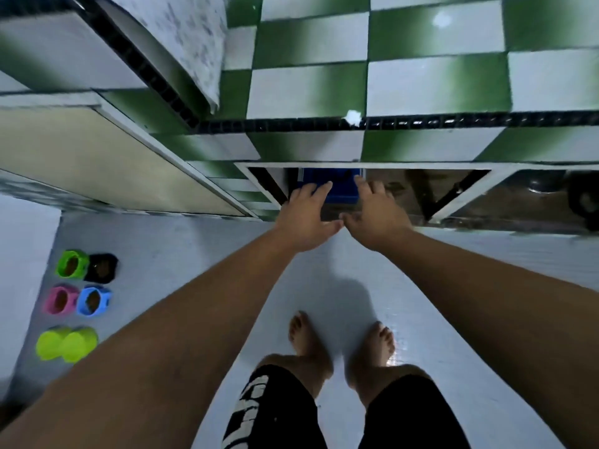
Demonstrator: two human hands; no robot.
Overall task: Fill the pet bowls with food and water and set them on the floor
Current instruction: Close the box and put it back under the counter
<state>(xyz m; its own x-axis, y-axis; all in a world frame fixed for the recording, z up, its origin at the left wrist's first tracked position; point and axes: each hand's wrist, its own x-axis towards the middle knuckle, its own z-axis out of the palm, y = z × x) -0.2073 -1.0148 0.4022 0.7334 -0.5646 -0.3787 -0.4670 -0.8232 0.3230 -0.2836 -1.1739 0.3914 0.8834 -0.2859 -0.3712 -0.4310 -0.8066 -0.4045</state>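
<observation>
Several pet bowls stand on the white floor at the left: a green bowl (72,264) and a black bowl (101,268) with brown food, a pink bowl (61,300) and a blue bowl (94,301) with brown food, and two lime bowls (66,343) whose contents I cannot make out. A blue box (337,186) sits in the open space under the tiled counter. My left hand (306,218) and my right hand (372,212) reach to it, with straight fingers touching its near side and top.
A green and white tiled counter (308,144) runs across the view. An open cupboard door (97,157) juts out at the left. Dark pots (583,199) sit under the counter at the right. My bare feet (340,345) stand on the floor.
</observation>
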